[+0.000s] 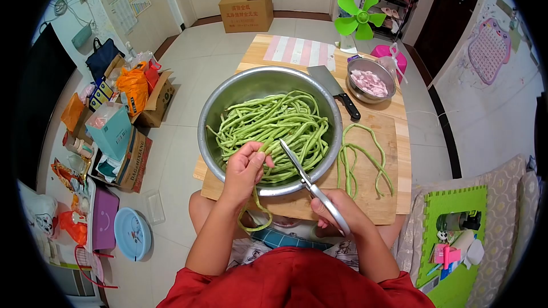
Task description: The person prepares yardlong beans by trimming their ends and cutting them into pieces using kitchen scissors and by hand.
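A large steel bowl holds a heap of long green beans. Over its near rim, my left hand pinches a long bean, whose tail hangs down below the bowl. My right hand is wrapped round the handles of metal scissors, with the blades pointing up and left over the beans, close to my left fingertips. A few loose beans lie on the wooden cutting board to the right of the bowl.
A cleaver lies right of the bowl, beside a small bowl of meat. Behind stand a green fan and a pink stool. Boxes and bags are at left, with a blue basin on the floor.
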Demonstrator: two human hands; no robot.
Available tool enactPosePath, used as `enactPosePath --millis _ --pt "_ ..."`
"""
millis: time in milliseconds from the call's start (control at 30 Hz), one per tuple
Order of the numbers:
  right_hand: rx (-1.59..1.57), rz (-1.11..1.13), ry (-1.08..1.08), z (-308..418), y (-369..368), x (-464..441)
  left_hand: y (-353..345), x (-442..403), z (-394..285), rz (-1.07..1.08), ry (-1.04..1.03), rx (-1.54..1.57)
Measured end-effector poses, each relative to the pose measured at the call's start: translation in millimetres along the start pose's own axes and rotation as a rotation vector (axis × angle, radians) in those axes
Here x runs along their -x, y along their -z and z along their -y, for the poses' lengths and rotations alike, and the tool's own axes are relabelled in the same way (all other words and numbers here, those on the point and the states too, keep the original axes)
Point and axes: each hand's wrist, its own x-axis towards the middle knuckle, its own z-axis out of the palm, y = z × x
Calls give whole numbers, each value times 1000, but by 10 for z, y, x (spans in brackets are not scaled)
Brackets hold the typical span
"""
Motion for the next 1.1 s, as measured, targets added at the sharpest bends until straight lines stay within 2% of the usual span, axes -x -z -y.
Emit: enactPosePath --millis 1100 --pt "5 -50 -28 -65 -29 -22 24 -32 53 30 82 -23"
